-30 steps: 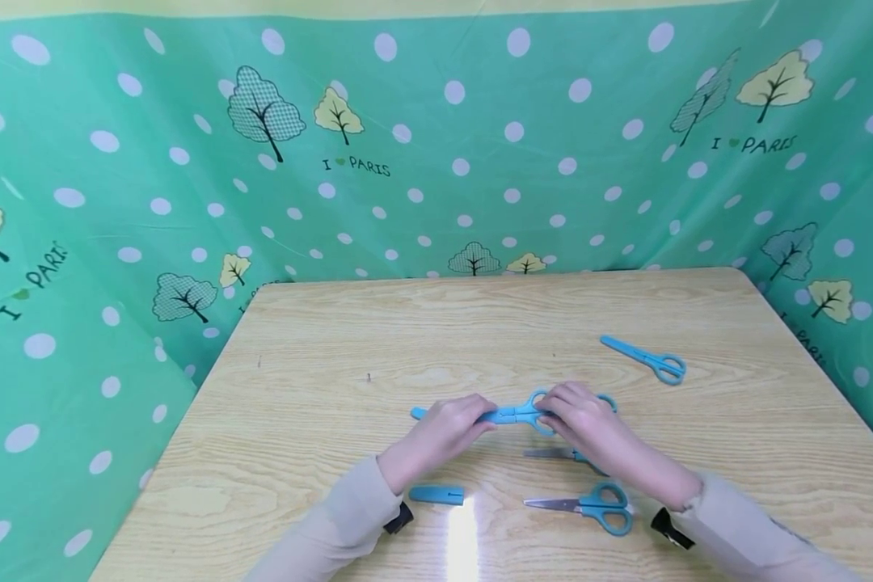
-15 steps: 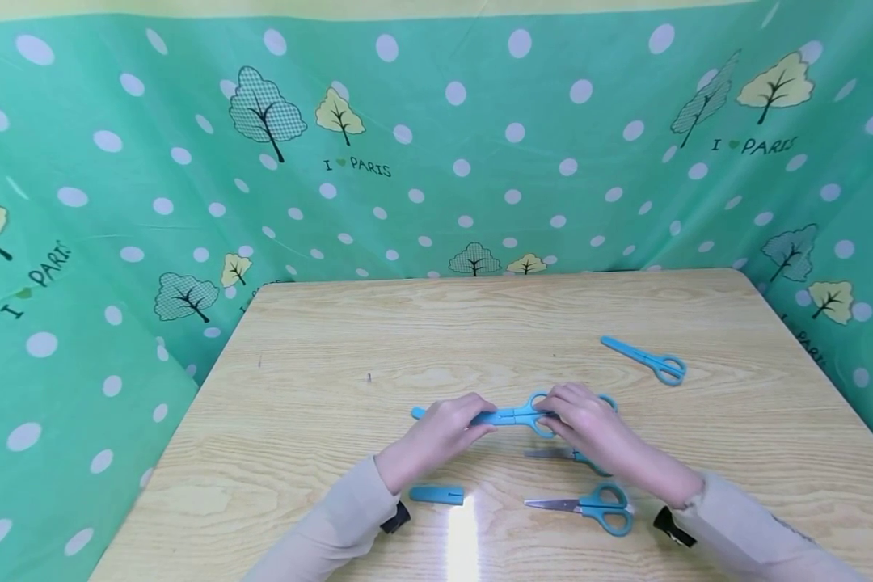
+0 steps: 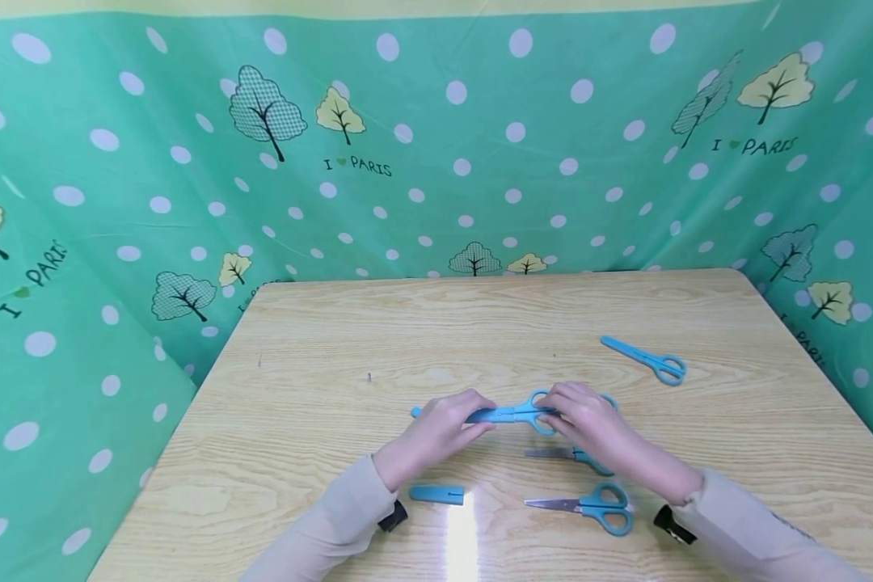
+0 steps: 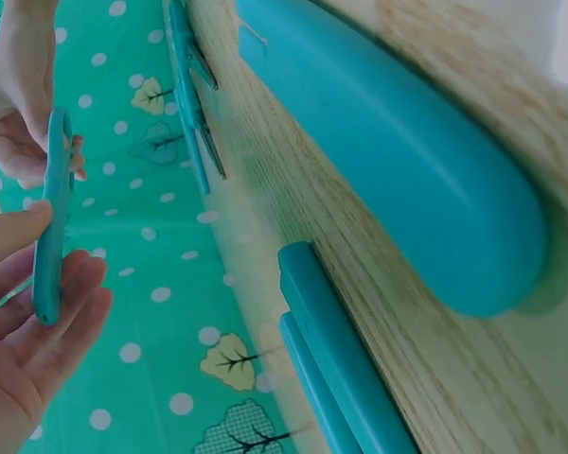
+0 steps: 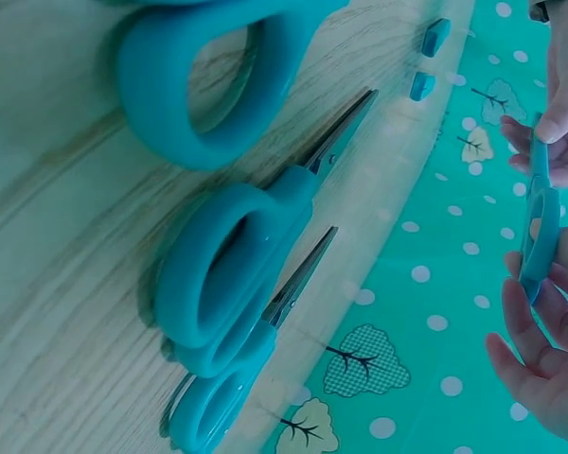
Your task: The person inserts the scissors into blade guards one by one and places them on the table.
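Above the table I hold a pair of blue scissors [image 3: 526,414] sideways, a blue blade cover [image 3: 496,415] over its blades. My left hand [image 3: 436,430] pinches the cover end; in the left wrist view, its thumb lies on one side and its fingers on the other. My right hand [image 3: 595,424] grips the finger loops, partly hiding them. In the right wrist view, the held scissors [image 5: 541,232] stay closed between both hands. Beneath my right forearm lie bare-bladed scissors [image 3: 550,453], partly hidden, and a further blue loop [image 3: 609,402] shows behind the right hand.
Bare scissors [image 3: 602,507] lie near the front, with a loose blade cover [image 3: 436,495] to their left. Covered scissors [image 3: 643,358] rest at the back right. A blue tip [image 3: 416,412] peeks out behind my left hand. A green patterned cloth [image 3: 407,162] hangs around the wooden table [image 3: 320,339].
My left hand has shifted slightly left along the cover, showing more of it and hiding more of the blue tip behind. The right hand and the scissors stay almost still.
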A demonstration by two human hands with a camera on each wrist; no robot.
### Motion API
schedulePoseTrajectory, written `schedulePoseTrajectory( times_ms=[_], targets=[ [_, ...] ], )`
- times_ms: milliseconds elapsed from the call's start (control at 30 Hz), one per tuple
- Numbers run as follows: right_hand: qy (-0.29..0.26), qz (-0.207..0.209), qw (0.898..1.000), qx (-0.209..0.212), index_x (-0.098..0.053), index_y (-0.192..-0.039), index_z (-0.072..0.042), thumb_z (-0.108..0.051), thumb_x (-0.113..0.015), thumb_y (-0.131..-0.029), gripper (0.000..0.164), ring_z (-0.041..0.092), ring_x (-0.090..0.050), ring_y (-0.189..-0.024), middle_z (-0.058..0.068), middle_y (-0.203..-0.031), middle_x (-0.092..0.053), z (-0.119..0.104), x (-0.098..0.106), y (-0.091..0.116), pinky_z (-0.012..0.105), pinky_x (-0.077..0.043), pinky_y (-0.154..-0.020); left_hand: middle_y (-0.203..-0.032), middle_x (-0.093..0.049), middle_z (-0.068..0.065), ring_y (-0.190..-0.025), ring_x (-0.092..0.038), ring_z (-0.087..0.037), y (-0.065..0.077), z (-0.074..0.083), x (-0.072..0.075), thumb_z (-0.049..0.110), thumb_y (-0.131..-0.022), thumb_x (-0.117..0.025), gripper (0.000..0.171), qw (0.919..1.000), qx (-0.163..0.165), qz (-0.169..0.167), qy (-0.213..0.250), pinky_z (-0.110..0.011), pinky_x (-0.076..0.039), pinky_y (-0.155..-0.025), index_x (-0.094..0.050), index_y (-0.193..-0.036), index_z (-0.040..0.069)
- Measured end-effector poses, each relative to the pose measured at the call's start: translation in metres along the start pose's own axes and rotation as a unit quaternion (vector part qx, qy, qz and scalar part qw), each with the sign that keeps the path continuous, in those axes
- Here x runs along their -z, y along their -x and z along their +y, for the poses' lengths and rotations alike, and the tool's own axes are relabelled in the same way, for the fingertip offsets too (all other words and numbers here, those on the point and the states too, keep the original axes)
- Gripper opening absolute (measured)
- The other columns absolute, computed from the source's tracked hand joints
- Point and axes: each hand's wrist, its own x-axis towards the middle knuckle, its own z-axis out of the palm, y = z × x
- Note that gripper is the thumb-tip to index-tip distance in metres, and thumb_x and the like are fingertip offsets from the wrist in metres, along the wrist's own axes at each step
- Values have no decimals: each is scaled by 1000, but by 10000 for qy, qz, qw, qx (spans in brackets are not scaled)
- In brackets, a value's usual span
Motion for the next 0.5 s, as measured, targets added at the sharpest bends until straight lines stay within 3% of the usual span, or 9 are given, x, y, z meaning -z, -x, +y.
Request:
schedulePoseTrajectory(
  times_ms=[300,500],
  targets=[
    [-84,35,10000,40,-64,-86,-5,-1,-73,-64,24,12,-55,-74,-1,-79,-59,10,0,2,22,-48,-61,-98,-63,-3,-90,-60,-12,5,-5,4,16,-82,-63,23,9996,252,-98,64,-14,-46,-80,-59,-102,5],
    [-19,45,9999,-114,-64,-85,-5,-2,-74,-63,24,13,-55,-75,-2,-78,-58,15,2,5,24,-49,-62,-101,-60,-1,-89,-59,-12,9,-9,8,14,-82,-63,26,9991,382,-177,90,-15,-47,-78,-58,-106,5]
  ],
)
